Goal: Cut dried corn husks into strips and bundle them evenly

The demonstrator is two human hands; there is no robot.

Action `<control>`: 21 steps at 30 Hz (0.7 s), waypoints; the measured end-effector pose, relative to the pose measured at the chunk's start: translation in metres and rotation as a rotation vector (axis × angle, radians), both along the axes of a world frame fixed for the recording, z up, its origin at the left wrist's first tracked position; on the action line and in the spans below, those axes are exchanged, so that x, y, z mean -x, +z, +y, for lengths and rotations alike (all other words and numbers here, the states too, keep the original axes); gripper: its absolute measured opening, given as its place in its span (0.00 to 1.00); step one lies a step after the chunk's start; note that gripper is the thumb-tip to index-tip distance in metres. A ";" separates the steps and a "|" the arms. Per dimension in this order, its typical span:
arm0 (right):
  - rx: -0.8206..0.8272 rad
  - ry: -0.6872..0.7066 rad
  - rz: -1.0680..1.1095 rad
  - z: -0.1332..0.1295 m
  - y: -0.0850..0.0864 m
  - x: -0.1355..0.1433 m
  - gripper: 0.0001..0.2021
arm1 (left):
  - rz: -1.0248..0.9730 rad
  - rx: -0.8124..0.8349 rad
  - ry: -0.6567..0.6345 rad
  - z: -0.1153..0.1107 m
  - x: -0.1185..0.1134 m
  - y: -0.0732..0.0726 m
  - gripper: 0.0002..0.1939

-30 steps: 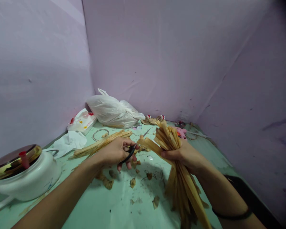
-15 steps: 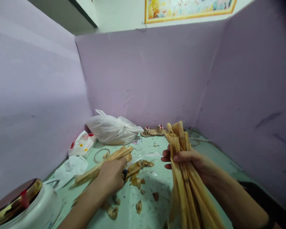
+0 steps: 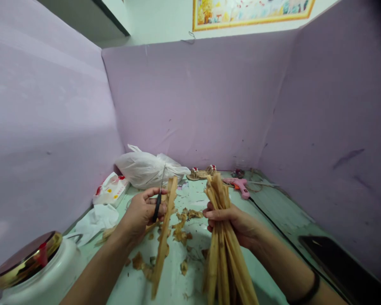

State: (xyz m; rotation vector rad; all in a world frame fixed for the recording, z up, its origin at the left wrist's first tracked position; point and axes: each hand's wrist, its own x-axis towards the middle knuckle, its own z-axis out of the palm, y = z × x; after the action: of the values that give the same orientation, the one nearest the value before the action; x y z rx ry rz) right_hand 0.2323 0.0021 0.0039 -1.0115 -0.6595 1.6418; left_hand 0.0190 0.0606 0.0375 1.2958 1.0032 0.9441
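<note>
Upright in my right hand (image 3: 228, 222) is a bundle of long tan dried husk strips (image 3: 224, 254), gripped near the top with the strips hanging down. My left hand (image 3: 146, 209) has its fingers closed on a single flat husk strip (image 3: 162, 250) and also on small black-handled scissors (image 3: 158, 207), whose thin blades point up. Behind my left forearm some more husk (image 3: 106, 235) lies on the pale green table, partly hidden. Brown husk scraps (image 3: 180, 231) are scattered between my hands.
A white plastic bag (image 3: 149, 169), a tissue pack (image 3: 111, 190) and crumpled tissue (image 3: 97, 218) lie at the left. Nearer is a white jar (image 3: 51, 271) with a gold-rimmed lid. Woven pieces (image 3: 201, 173), a corded pink glue gun (image 3: 239, 186) and a black phone (image 3: 339, 267) are also there.
My left hand has lifted from the husks on the table, bringing up one strip and the scissors. My right hand and its bundle have shifted left and slightly down, uncovering the glue gun.
</note>
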 end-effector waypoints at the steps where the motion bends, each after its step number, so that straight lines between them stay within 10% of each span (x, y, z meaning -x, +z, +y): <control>1: 0.008 -0.002 -0.020 0.000 -0.002 0.005 0.15 | -0.036 0.022 0.004 -0.005 -0.005 -0.001 0.26; 11: -0.182 0.069 0.026 0.000 -0.013 0.029 0.20 | 0.004 0.110 -0.013 -0.040 -0.049 -0.023 0.23; 21: -0.083 -0.069 -0.095 0.004 0.003 -0.016 0.13 | 0.369 -0.124 -0.398 -0.002 0.008 -0.002 0.15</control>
State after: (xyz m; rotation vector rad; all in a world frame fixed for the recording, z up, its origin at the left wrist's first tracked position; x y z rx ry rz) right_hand 0.2483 0.0063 0.0065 -1.0458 -0.7420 1.5012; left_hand 0.0106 0.0589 0.0355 1.7382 0.9224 0.4755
